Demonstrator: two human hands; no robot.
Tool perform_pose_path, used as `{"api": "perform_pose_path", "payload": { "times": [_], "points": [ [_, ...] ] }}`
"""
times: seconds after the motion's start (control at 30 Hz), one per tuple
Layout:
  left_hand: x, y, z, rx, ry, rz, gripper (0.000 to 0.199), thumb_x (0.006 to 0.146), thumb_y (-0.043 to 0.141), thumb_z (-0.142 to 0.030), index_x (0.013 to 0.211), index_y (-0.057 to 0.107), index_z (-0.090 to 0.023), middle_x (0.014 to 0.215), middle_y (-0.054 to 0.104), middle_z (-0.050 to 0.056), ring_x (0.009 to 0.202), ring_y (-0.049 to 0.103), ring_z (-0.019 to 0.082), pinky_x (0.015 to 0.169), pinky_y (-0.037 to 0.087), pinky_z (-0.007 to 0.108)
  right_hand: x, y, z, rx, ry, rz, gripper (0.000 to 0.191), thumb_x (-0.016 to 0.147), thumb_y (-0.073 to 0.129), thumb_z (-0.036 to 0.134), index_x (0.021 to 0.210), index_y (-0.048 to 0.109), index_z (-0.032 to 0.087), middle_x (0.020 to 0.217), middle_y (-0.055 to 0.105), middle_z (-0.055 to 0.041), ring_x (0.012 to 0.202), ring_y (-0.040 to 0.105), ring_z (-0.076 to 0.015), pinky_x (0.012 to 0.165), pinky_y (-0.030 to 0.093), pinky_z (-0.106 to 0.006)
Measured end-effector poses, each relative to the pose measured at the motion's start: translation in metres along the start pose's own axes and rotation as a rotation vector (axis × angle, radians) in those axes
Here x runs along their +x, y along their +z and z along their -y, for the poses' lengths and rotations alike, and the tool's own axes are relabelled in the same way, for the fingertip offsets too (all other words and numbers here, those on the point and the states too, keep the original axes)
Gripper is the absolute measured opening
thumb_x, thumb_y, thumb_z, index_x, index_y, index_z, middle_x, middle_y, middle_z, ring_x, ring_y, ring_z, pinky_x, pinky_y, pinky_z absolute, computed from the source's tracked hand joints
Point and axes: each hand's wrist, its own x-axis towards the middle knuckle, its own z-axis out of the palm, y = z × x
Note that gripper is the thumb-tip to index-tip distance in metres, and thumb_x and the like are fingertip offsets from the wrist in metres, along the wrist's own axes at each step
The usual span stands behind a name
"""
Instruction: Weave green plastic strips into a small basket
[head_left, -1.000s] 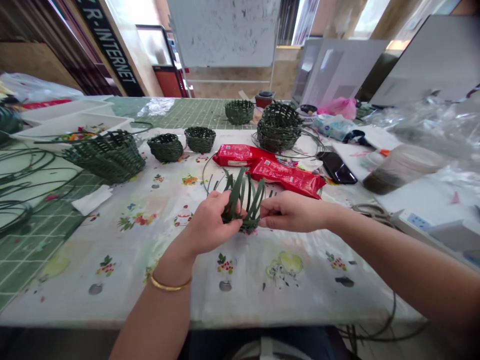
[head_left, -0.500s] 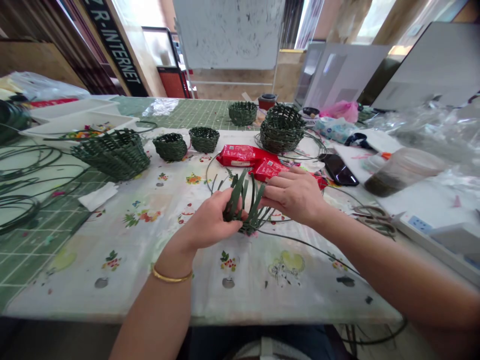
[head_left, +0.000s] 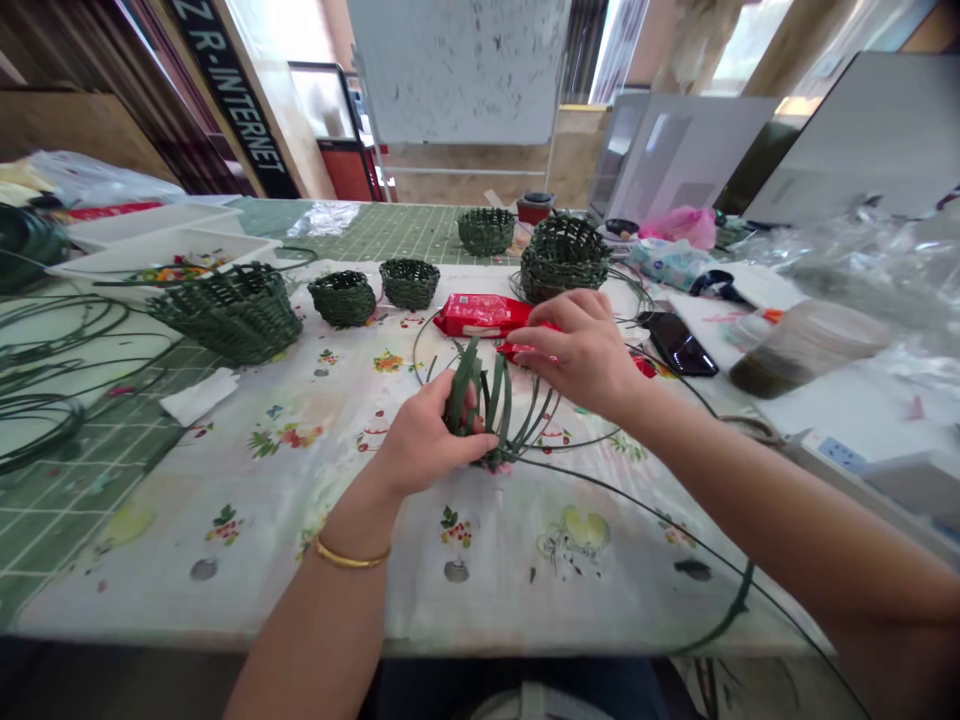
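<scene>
Bristling with upright green strips, a partly woven basket is pinched between the thumb and fingers of the left hand near the middle of the patterned tablecloth. At two o'clock from it, the right hand is held with fingers bent, and whether anything is pinched there cannot be told. A red packet is seen at twelve o'clock, a dark woven basket at one, and a smaller basket at eleven.

my weaving strips: dark green | my bracelet: gold | left-side basket: dark green, woven pattern | packet: red | tablecloth: whitish, colourful fruit print | mat: green, white grid | bag: pink | phone: black
</scene>
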Motion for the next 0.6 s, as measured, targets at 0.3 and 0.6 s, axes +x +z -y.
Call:
{"api": "perform_pose_path", "payload": {
  "times": [0.3, 0.6],
  "points": [
    [0.002, 0.002, 0.002, -0.027, -0.023, -0.052, 0.037, 0.059, 0.075, -0.021, 0.079, 0.044, -0.021, 0.064, 0.058, -0.006, 0.055, 0.055, 0.009, 0.053, 0.047, 0.020, -0.040, 0.005, 0.058, 0.676, 0.621, 0.411, 0.026, 0.088, 0.045, 0.033, 0.076, 0.063, 0.019, 0.068, 0.062, -0.0003, 0.061, 0.050, -0.0127, 0.055, 0.032, -0.026],
    [0.000, 0.005, -0.001, 0.038, 0.029, -0.059, 0.034, 0.059, 0.075, -0.022, 0.077, 0.046, -0.020, 0.063, 0.058, -0.006, 0.054, 0.055, 0.009, 0.052, 0.046, 0.020, -0.040, 0.023, 0.065, 1.280, 0.923, 0.184, 0.024, 0.079, 0.057, 0.042, 0.071, 0.058, 0.019, 0.066, 0.061, 0.0010, 0.060, 0.053, -0.0129, 0.057, 0.041, -0.026]
  ]
}}
